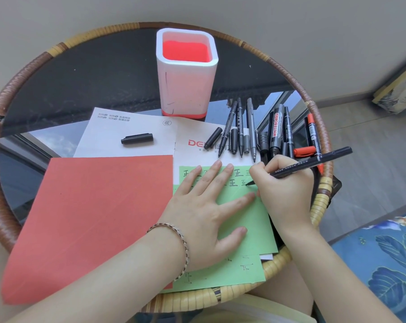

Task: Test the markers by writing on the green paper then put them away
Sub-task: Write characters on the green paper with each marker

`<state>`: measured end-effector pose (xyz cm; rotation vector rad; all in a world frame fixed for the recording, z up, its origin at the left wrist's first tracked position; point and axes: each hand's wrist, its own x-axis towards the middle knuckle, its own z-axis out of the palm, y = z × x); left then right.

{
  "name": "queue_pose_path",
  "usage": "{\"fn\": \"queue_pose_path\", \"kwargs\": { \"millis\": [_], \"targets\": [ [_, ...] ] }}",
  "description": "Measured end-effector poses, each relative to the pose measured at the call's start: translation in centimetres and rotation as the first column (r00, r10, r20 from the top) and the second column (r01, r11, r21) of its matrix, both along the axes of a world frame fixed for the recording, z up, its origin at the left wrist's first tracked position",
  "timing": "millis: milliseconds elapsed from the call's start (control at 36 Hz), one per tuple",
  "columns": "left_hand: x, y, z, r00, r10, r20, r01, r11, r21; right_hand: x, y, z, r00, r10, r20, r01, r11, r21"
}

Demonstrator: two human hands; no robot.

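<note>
The green paper (246, 215) lies at the near right of the round table, with black characters written along its top. My left hand (206, 206) rests flat on it, fingers spread. My right hand (286, 183) grips a black marker (313, 163), whose tip touches the paper beside the last character. A loose black cap (137, 138) lies on the white sheet to the left. Several black and grey markers (251, 129), a whiteboard marker (276, 129) and a red marker (312, 134) lie in a row behind the paper. The white and red pen holder (185, 89) stands at the back.
A red paper sheet (87, 220) covers the near left of the dark glass table (80, 73), which has a woven rattan rim (15, 89). White printed sheets (127, 127) lie under the papers. A second green sheet (220, 273) sticks out at the near edge.
</note>
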<state>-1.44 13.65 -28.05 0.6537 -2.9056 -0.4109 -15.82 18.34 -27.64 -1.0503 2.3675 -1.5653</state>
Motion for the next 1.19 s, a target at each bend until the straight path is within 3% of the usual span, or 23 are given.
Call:
{"fn": "queue_pose_path", "kwargs": {
  "millis": [194,417,528,611,667,722,778,833,917,1056,1139,1194],
  "targets": [
    [0.1,0.0,0.0,1.000,0.000,0.004,0.000,1.000,0.015,-0.3,0.2,-0.2,0.999,-0.015,0.036,0.015,1.000,0.006],
    [0.1,0.0,0.1,1.000,-0.007,-0.018,0.008,0.999,0.040,0.0,0.3,0.8,0.983,0.044,0.177,-0.005,0.976,-0.216],
    [0.3,-0.1,0.9,0.998,-0.001,-0.064,0.004,0.999,0.042,0.0,0.9,1.7,0.985,0.149,0.085,-0.135,0.979,-0.156],
    [0.7,-0.1,2.8,0.957,0.094,-0.273,-0.050,0.985,0.165,-0.2,1.2,2.8,0.975,0.213,-0.060,-0.217,0.974,-0.061],
    [1.0,-0.2,5.2,0.890,0.273,-0.364,-0.107,0.903,0.417,0.2,1.1,3.6,0.958,0.232,-0.169,-0.241,0.970,-0.035],
    [1.3,-0.5,6.7,0.883,0.394,-0.256,-0.114,0.710,0.695,1.1,0.8,4.2,0.929,0.256,-0.267,-0.273,0.962,-0.027],
    [1.4,-0.9,7.3,0.898,0.406,-0.171,-0.098,0.563,0.821,2.2,0.4,4.6,0.907,0.289,-0.305,-0.308,0.951,-0.014],
    [1.6,-1.2,7.4,0.883,0.430,-0.190,-0.077,0.532,0.843,3.3,-0.1,4.7,0.884,0.341,-0.320,-0.357,0.934,0.011],
    [2.7,-1.7,6.8,0.880,0.425,-0.213,-0.134,0.651,0.748,4.1,-0.5,4.6,0.855,0.426,-0.297,-0.430,0.901,0.054],
    [6.2,-4.7,5.7,0.812,0.518,-0.270,-0.385,0.822,0.419,3.5,-0.4,4.6,0.869,0.458,-0.187,-0.446,0.889,0.101],
    [8.0,-7.8,4.8,0.752,0.561,-0.346,-0.548,0.824,0.146,2.2,-0.6,4.5,0.884,0.437,-0.165,-0.407,0.894,0.189],
    [8.7,-10.0,4.4,0.754,0.558,-0.347,-0.582,0.812,0.044,1.2,-1.0,4.4,0.906,0.392,-0.159,-0.350,0.906,0.240]
  ]
}}
